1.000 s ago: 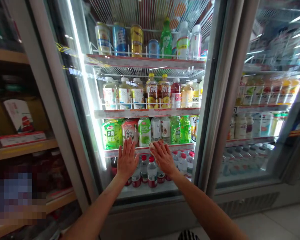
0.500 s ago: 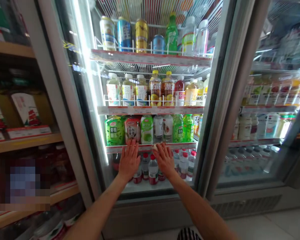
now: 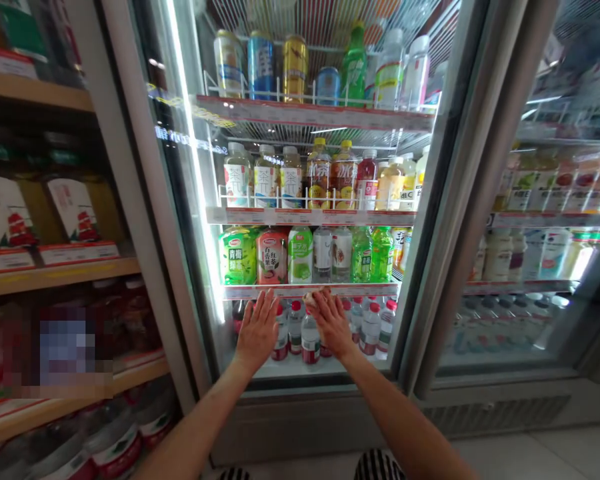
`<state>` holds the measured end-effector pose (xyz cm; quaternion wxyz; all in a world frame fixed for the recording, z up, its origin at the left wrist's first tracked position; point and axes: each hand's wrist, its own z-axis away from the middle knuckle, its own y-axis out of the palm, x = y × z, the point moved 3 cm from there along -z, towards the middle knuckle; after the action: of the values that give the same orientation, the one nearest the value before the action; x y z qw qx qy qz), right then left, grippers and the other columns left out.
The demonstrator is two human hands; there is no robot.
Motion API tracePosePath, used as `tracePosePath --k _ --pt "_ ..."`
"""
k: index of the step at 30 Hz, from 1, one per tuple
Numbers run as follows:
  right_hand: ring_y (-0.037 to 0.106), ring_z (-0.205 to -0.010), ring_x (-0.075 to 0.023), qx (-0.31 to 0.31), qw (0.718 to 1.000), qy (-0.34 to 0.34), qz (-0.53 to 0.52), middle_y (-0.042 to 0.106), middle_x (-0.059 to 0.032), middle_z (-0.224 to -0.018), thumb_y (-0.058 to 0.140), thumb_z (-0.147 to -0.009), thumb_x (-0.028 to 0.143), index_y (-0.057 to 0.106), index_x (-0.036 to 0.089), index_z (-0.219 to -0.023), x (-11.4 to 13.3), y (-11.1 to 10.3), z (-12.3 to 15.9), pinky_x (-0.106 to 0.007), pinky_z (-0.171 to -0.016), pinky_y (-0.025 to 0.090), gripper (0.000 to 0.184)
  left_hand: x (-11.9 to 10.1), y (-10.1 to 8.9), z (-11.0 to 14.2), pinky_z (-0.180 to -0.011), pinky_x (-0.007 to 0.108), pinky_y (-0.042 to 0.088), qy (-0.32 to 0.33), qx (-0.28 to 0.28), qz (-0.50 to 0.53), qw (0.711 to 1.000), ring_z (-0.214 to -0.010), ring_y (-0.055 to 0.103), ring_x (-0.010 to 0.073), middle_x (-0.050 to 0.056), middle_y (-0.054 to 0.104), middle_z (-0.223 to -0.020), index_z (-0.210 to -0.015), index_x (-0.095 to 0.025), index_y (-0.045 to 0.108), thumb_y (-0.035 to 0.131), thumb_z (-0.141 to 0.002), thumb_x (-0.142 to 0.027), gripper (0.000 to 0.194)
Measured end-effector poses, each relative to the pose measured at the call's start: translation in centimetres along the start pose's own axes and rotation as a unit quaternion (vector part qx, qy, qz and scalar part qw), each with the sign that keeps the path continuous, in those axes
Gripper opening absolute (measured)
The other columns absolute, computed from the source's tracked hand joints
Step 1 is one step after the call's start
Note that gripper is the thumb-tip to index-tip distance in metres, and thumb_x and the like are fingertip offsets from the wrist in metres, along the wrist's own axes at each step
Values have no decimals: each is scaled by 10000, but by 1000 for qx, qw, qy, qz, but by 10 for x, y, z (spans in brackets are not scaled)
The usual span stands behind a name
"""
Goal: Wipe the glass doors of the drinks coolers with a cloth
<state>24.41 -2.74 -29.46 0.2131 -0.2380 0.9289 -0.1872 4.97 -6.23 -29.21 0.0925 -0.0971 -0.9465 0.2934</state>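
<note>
In the middle of the head view, my left hand point(image 3: 258, 331) is stretched flat, fingers up, in front of the glass door point(image 3: 300, 381) of a lit drinks cooler. It appears to lie against the glass and holds nothing. To its right, my right hand point(image 3: 333, 325) is also raised to the door, fingers bent a little. A small crumpled whitish wad, like tissue or cloth point(image 3: 309, 299), shows by its thumb side; most of it is hidden under the hand. Behind the hands are a shelf edge point(image 3: 370, 289) and red-capped bottles point(image 3: 311, 339).
Cooler shelves hold cans point(image 3: 261, 65), tea bottles point(image 3: 267, 176) and a green bottle point(image 3: 237, 257). A metal door frame point(image 3: 473, 193) stands right, with another cooler point(image 3: 520, 333) beyond. Wooden shelves point(image 3: 55, 275) with bottles are at left. Striped footwear point(image 3: 379, 465) shows below.
The view has turned slightly left, so the cooler sits further right. My left hand has slid a little down relative to the shelf edge; my right hand has hardly moved.
</note>
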Motion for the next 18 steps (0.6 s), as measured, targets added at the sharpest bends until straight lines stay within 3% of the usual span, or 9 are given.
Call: tracePosePath --k 1,3,6,8,10,12,14,16,18 --pt "158 -1370 -229 12 1000 -6 6 323 -42 -1438 453 -808 101 383 297 -1319 -5 -2 3 -494 -1069 270 551 2 -1 1 -1095 452 192 -4 -1 0 1000 -1348 185 241 108 286 -1427 -1334 -125 357 437 -823 -213 525" --pt "167 -1367 -235 -22 997 62 30 323 -71 -1435 432 -829 118 355 269 -1340 -38 -16 11 -495 -1062 271 538 9 -3 3 -1093 459 194 -20 -5 -4 1000 -1350 175 245 117 272 -1432 -1339 -117 345 436 -822 -210 534" --pt "149 -1368 -268 -160 954 243 66 204 -126 -1474 380 -861 166 240 211 -1393 -97 -41 17 -544 -1041 273 552 18 -5 6 -1088 471 202 -38 -9 -7 999 -1353 163 250 127 251 -1439 -1356 -116 311 433 -817 -193 558" --pt "119 -1372 -280 -215 927 299 64 117 -134 -1493 356 -866 175 183 191 -1409 -104 -45 13 -568 -1038 264 570 18 -5 7 -1083 472 213 -41 -12 -2 999 -1354 156 252 135 240 -1441 -1364 -120 293 438 -813 -189 574" --pt "95 -1376 -276 -192 946 257 41 97 -114 -1499 355 -857 148 162 202 -1414 -79 -35 3 -564 -1049 257 592 16 -4 7 -1081 473 219 -47 -18 5 999 -1355 144 255 141 225 -1445 -1371 -123 276 446 -810 -194 591" --pt "102 -1378 -257 -100 985 139 10 165 -79 -1492 384 -836 117 198 242 -1405 -35 -17 -7 -538 -1063 258 612 13 -4 6 -1082 476 214 -47 -21 10 999 -1355 134 257 139 215 -1449 -1376 -128 264 446 -809 -194 599" --pt "137 -1374 -234 -1 1000 19 -9 269 -46 -1462 422 -818 102 278 277 -1376 3 -1 -10 -507 -1071 264 603 13 -5 8 -1087 475 203 -42 -15 14 999 -1355 144 251 130 226 -1448 -1377 -132 264 435 -810 -187 595" --pt "172 -1367 -211 47 998 -46 -12 324 -25 -1439 439 -814 100 330 296 -1350 14 2 -11 -478 -1076 267 581 18 -6 10 -1089 470 201 -41 -8 11 999 -1352 166 244 125 244 -1443 -1373 -131 274 424 -808 -176 586" --pt "170 -1368 -210 20 1000 -20 2 306 -32 -1447 427 -821 94 313 287 -1359 -2 -7 -17 -478 -1078 256 583 29 -8 14 -1085 472 206 -51 -7 -3 999 -1351 177 243 125 247 -1443 -1372 -125 273 415 -806 -169 585"
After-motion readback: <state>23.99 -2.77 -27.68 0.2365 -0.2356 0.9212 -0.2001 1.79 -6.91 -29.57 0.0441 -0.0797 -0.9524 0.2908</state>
